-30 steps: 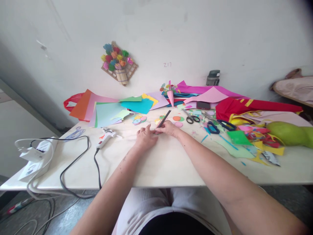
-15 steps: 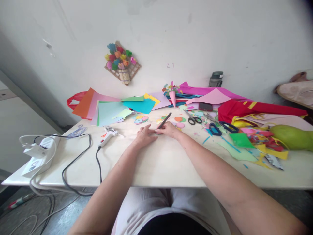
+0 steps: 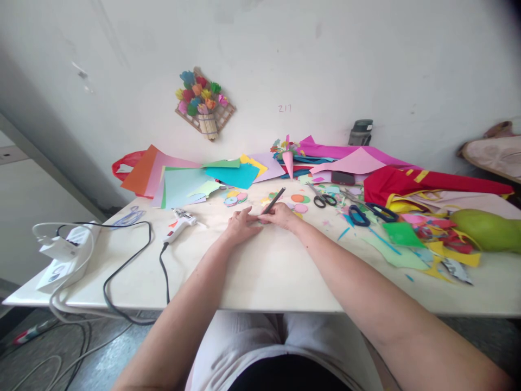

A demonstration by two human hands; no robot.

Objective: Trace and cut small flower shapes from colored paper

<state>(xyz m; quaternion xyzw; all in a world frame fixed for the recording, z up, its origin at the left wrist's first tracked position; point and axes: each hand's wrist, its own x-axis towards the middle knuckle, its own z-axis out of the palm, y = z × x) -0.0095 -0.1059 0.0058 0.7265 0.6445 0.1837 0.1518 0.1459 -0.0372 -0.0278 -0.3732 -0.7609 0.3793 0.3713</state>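
My right hand point(image 3: 279, 215) is closed around a dark pen point(image 3: 275, 200), which slants up and to the right, with its tip low between my hands. Beside it, my left hand point(image 3: 243, 225) rests on the table with fingers stretched out and its fingertips close to the pen tip. Whatever small piece may lie under the fingertips is hidden. Just beyond my hands are small round paper cut-outs, among them a pink disc point(image 3: 300, 208) and an orange disc point(image 3: 297, 199).
A glue gun point(image 3: 177, 230) and a power strip point(image 3: 69, 260) with cords lie left. Coloured paper sheets point(image 3: 187, 184) line the back. To the right are black-handled scissors point(image 3: 324, 201), blue-handled scissors point(image 3: 359, 215), a phone point(image 3: 342, 178), paper scraps point(image 3: 442, 231) and a green rounded object point(image 3: 484, 230).
Almost nothing differs. Both hands and the pen keep the same place, and the whole view has shifted very slightly.
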